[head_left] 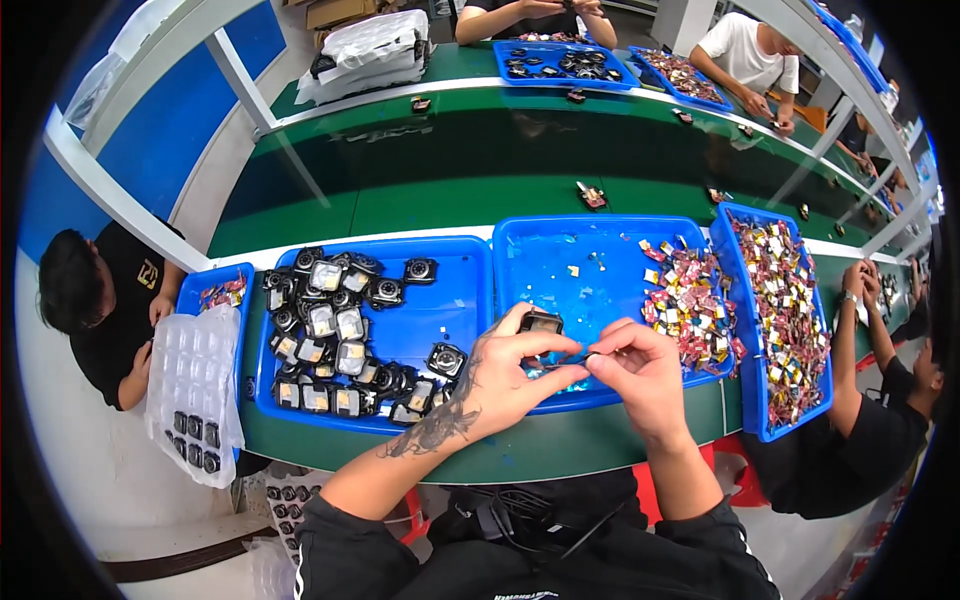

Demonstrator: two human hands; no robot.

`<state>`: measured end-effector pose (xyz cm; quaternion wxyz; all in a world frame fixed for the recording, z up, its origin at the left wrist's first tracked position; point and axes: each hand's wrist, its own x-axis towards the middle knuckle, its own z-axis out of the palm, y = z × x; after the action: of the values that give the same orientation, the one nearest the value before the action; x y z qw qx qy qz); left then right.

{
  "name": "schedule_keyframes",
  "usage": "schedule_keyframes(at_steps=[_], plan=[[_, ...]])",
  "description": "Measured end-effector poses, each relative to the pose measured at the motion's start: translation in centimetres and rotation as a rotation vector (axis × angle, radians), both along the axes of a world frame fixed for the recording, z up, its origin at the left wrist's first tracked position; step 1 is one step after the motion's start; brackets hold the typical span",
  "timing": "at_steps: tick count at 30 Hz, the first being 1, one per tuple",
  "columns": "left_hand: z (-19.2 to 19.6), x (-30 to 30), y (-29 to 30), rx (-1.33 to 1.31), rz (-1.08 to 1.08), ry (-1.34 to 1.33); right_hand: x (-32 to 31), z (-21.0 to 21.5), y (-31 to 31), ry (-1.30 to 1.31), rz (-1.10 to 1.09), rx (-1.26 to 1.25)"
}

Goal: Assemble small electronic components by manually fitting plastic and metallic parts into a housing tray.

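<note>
My left hand (pixel 508 372) is closed round a small black square housing (pixel 541 322), held above the middle blue tray (pixel 560 228). The thumb and forefinger of my right hand (pixel 640 372) pinch something small and dark close to my left fingertips; too little of it shows to name. Left of my hands, a blue tray (pixel 455 300) carries many black housings with round lens-like fronts (pixel 446 360), some turned to show pale rectangular backs (pixel 321 320). Small red, yellow and white wired parts (pixel 690 300) lie heaped at the middle tray's right side.
Another blue tray (pixel 790 320) full of wired parts stands at the right. Behind runs a green conveyor belt (pixel 400 190) with scattered parts, under white frame posts (pixel 240 80). Co-workers sit to the left (pixel 110 310), right (pixel 860 420) and across. A clear blister tray (pixel 195 400) lies at left.
</note>
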<state>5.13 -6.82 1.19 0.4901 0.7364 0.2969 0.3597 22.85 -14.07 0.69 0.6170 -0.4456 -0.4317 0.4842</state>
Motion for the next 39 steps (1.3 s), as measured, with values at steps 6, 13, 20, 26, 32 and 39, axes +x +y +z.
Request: schedule_keyframes(at_steps=[6, 13, 20, 26, 32, 39], plan=[[-0.9, -0.4, -0.2, 0.136, -0.014, -0.013, 0.1, -1.0, 0.1, 0.052, 0.077, -0.051], [-0.4, -0.2, -0.2, 0.628, 0.002, 0.078, 2.2, -0.9, 1.8, 0.246, 0.447, -0.31], [-1.1, 0.2, -0.9, 0.18, 0.084, 0.029, 1.2, -0.9, 3.7, -1.156, -0.187, 0.125], [-2.5, 0.6, -0.6, -0.246, 0.105, -0.202, -0.3, 0.7, 1.2, -0.33, 0.004, 0.047], [-2.6, 0.5, -0.3, -0.26, 0.105, -0.149, -0.6, 0.8, 1.5, -0.6, -0.116, 0.13], [-2.5, 0.6, -0.3, -0.29, 0.132, -0.203, 0.4, 0.9, 1.6, -0.928, -0.265, 0.136]])
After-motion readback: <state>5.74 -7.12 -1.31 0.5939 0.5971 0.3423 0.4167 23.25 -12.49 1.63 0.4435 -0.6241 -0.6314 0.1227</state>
